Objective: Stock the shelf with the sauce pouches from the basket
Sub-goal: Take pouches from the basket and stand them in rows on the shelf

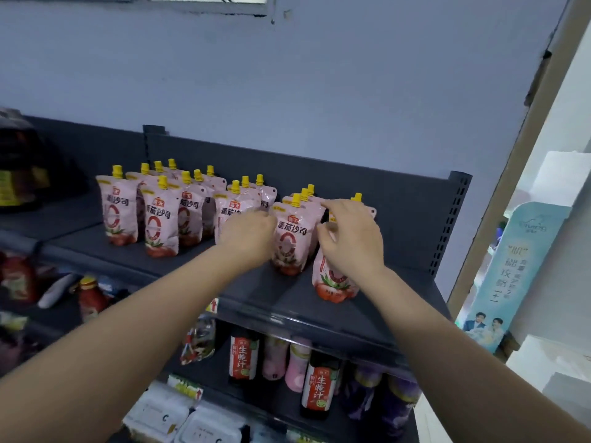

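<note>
Several pink sauce pouches with yellow caps stand in rows on the dark top shelf. My right hand covers the upper part of the front right pouch, thumb and fingers around its top; that pouch stands on the shelf near the front edge. My left hand is blurred, with its fingers curled against the left side of the neighbouring front pouch. Whether it grips that pouch is unclear. The basket is out of view.
The shelf's perforated end post stands just right of the pouches. Dark sauce bottles and other packs fill the lower shelves. A pale blue cardboard display stands at the right. Bare shelf lies in front of the left rows.
</note>
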